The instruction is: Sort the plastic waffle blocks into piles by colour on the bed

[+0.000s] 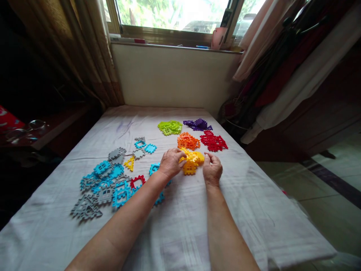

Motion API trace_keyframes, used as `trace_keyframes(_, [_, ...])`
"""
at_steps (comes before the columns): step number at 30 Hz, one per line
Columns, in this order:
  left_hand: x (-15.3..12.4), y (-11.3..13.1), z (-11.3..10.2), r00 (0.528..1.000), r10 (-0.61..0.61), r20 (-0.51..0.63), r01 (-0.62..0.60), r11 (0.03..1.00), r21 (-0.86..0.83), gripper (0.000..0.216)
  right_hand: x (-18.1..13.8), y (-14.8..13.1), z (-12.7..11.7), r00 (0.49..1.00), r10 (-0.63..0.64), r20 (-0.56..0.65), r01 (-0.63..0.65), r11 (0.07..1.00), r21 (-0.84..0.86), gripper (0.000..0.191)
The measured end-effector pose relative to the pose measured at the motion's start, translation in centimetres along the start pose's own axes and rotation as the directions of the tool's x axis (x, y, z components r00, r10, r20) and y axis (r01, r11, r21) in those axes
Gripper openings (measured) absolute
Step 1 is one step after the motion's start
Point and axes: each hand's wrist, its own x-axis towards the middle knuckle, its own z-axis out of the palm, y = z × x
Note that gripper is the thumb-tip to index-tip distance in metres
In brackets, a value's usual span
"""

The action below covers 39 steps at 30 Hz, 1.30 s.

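Observation:
A pile of yellow plastic interlocking building pieces (190, 167) with notched edges lies on the cloth between my hands. My left hand (170, 163) reaches in from the left, its fingers pinched on a yellow piece at the pile's left edge. On the other side, my right hand (212, 169) is closed, fingertips beside the pile's right edge; whether anything is in them is hidden. Just behind the yellow pile lie orange pieces (188, 141), with red pieces (213, 141) to their right. Under and beside my left forearm are blue pieces (122, 195), partly covered.
Lime green pieces (170, 128) and purple pieces (198, 124) form piles farther back. Grey pieces (86, 207), a yellow triangle (129, 163) and a red square frame (138, 182) lie mixed with blue ones on the left. A pale cloth (248, 222) covers the surface.

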Motion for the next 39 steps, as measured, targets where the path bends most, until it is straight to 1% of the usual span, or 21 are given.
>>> trace_keyframes(3, [-0.3,-0.1,-0.3,1.000,-0.003,0.002,0.002,1.000,0.010,0.022,0.0,0.0,0.0,1.000,-0.003,-0.007,0.003,1.000,0.005,0.038])
trace_keyframes(5, [-0.9,-0.6,-0.9,1.000,-0.003,-0.002,0.003,1.000,0.021,0.023,0.1,0.1,0.0,1.000,-0.014,-0.010,0.014,1.000,-0.004,0.038])
trace_keyframes(8, [-2.5,-2.2,-2.6,0.999,-0.027,-0.020,0.028,0.998,0.050,0.024,0.0,0.4,0.1,1.000,-0.022,-0.002,0.022,1.000,-0.008,0.038])
trace_keyframes(10, [-3.8,-3.9,-4.2,0.995,-0.080,-0.053,0.086,0.989,0.121,0.024,-0.1,0.6,0.2,1.000,-0.020,0.006,0.020,1.000,-0.002,0.038])
trace_keyframes(13, [-6.0,-6.8,-6.9,0.969,-0.219,-0.114,0.244,0.922,0.302,0.025,-0.3,0.6,0.3,1.000,-0.013,0.013,0.012,1.000,0.013,0.038])
trace_keyframes(16, [-7.9,-9.4,-9.1,0.920,-0.369,-0.130,0.386,0.801,0.457,0.038,-0.4,0.5,0.3,1.000,-0.005,0.021,0.004,0.999,0.035,0.038])
trace_keyframes(18, [-8.7,-10.5,-9.9,0.891,-0.442,-0.105,0.427,0.732,0.531,0.043,-0.4,0.5,0.3,1.000,-0.004,0.024,0.002,0.999,0.050,0.038])
trace_keyframes(20, [-9.2,-11.0,-10.1,0.875,-0.479,-0.068,0.428,0.702,0.568,0.044,-0.4,0.4,0.3,1.000,-0.004,0.026,0.002,0.998,0.059,0.039])
trace_keyframes(22, [-9.2,-11.0,-10.0,0.869,-0.493,-0.044,0.427,0.700,0.573,0.042,-0.4,0.4,0.2,1.000,-0.004,0.031,0.003,0.998,0.060,0.039])
trace_keyframes(29, [-8.3,-9.6,-9.6,0.859,-0.510,-0.033,0.439,0.703,0.560,0.038,-0.3,0.4,0.2,1.000,0.000,0.016,-0.001,0.999,0.050,0.040])
trace_keyframes(31, [-8.2,-9.4,-9.8,0.869,-0.493,-0.049,0.436,0.713,0.549,0.037,-0.3,0.3,0.2,1.000,0.003,0.015,-0.004,0.999,0.051,0.040])
trace_keyframes(33, [-7.9,-9.2,-9.9,0.886,-0.455,-0.092,0.431,0.733,0.526,0.034,-0.3,0.3,0.2,1.000,0.007,0.018,-0.008,0.999,0.051,0.040])
trace_keyframes(35, [-7.3,-8.5,-9.9,0.899,-0.421,-0.121,0.426,0.776,0.466,0.033,-0.2,0.3,0.1,1.000,0.011,0.022,-0.012,0.999,0.041,0.040])
trace_keyframes(36, [-6.8,-7.9,-9.7,0.904,-0.410,-0.117,0.420,0.807,0.415,0.033,-0.2,0.4,0.1,1.000,0.011,0.024,-0.012,0.999,0.035,0.040])
trace_keyframes(39, [-4.7,-5.1,-8.2,0.931,-0.362,-0.049,0.365,0.913,0.183,0.035,-0.2,0.5,0.1,0.999,0.009,0.031,-0.009,1.000,0.027,0.041])
